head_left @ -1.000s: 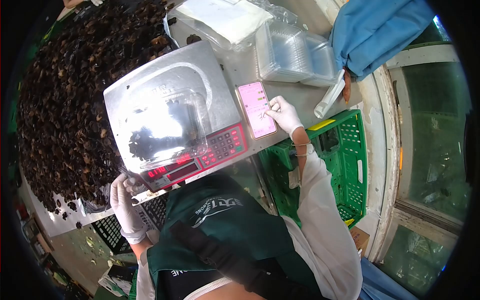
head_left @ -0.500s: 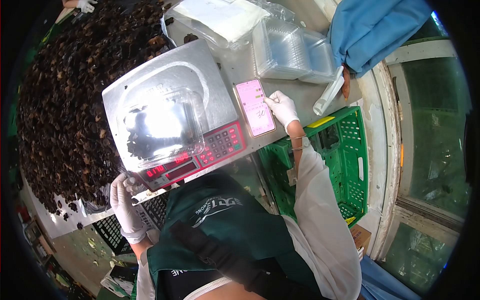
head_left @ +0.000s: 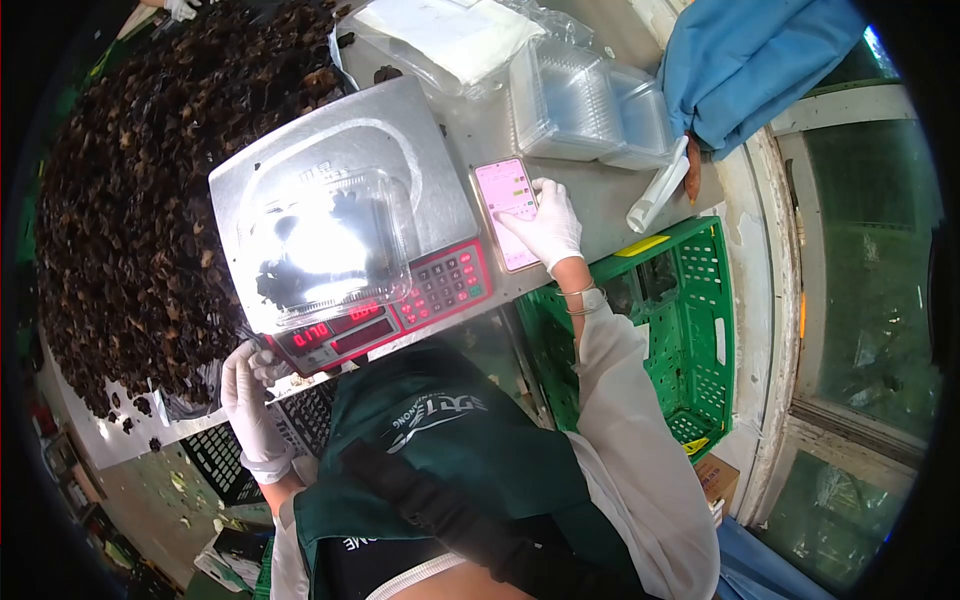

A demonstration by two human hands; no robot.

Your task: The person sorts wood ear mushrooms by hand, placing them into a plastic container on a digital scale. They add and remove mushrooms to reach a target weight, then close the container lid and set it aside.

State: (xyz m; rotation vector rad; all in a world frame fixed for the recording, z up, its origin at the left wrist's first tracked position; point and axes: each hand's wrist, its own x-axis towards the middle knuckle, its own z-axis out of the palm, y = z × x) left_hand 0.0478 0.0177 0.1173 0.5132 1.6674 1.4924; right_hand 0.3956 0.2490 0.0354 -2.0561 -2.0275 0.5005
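My right hand, in a white glove, lies at the right side of a smartphone on the metal table. Its thumb reaches across the lit pink screen and the other fingers bend round the phone's right edge. My left hand, also gloved, is by the near left corner of a weighing scale. Its fingers are curled together; whatever they hold, if anything, is hidden. On the scale's plate sits a clear plastic clamshell box with dark pieces inside, partly lost in glare. The red display reads 0.170.
A big heap of dark brown, fungus-like pieces covers the left of the table. Stacked clear boxes and plastic sheets are at the back. A green crate stands at right. Another person's gloved hand shows top left.
My right hand has moved left over the phone, its thumb now across the screen instead of at the right edge. My left hand and the box stay put.
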